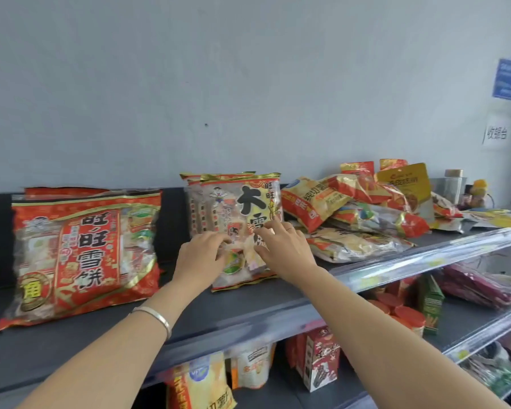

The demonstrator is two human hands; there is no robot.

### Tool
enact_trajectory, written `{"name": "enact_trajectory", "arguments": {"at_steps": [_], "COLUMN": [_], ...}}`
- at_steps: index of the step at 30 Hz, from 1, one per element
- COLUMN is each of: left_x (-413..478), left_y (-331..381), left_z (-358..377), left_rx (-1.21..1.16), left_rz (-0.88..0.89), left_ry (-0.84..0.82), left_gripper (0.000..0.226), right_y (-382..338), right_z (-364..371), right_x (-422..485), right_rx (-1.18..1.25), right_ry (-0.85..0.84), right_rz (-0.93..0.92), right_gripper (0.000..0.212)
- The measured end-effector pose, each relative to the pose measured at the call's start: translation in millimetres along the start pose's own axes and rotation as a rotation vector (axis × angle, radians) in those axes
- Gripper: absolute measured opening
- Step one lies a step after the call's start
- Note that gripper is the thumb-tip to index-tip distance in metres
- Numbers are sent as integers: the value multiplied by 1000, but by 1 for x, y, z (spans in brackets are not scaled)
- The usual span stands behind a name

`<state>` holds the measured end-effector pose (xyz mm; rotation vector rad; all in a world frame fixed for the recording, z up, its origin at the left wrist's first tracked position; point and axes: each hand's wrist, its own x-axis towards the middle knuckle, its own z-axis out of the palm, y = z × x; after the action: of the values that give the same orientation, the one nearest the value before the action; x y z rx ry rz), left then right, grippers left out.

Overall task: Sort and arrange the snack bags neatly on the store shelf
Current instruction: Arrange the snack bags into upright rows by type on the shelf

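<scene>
Yellow-trimmed rice cracker bag [236,219] is stood upright mid top shelf [248,308], between big red bag [83,252] and loose pile of bags [357,219], gripped low on its front by curled left hand [202,256], touched by flat, spread-fingered right hand [283,247].

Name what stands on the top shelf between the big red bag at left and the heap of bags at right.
In the head view: upright yellow-trimmed snack bags, with the left hand and right hand touching the front one.
</scene>
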<state>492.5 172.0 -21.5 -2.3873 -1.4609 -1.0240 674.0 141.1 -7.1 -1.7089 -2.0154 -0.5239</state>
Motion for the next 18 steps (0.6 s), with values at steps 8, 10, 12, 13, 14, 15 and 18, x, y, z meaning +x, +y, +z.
{"name": "enact_trajectory", "arguments": {"at_steps": [8, 10, 12, 13, 14, 15, 18], "left_x": [50, 65, 80, 87, 94, 101, 124], "left_y": [117, 136, 151, 156, 161, 165, 174], "left_z": [56, 65, 74, 79, 84, 89, 106], "left_rx": [-34, -49, -58, -65, -72, -74, -88], "left_rz": [177, 208, 232, 242, 252, 261, 279], "left_ry": [-12, 2, 13, 10, 3, -7, 1], "left_gripper": [30, 30, 30, 31, 31, 32, 30], "right_y": [129, 154, 176, 186, 196, 205, 233], "right_z": [-32, -37, -39, -39, -39, -38, -34], "right_x": [-25, -26, -24, -22, -20, -18, -11], "right_rx": [-72, -72, -46, -35, -25, -12, 17], "right_ry": [7, 14, 26, 31, 35, 43, 78], "right_rz": [56, 84, 127, 149, 169, 189, 249], "right_gripper": [42, 42, 42, 41, 40, 39, 37]}}
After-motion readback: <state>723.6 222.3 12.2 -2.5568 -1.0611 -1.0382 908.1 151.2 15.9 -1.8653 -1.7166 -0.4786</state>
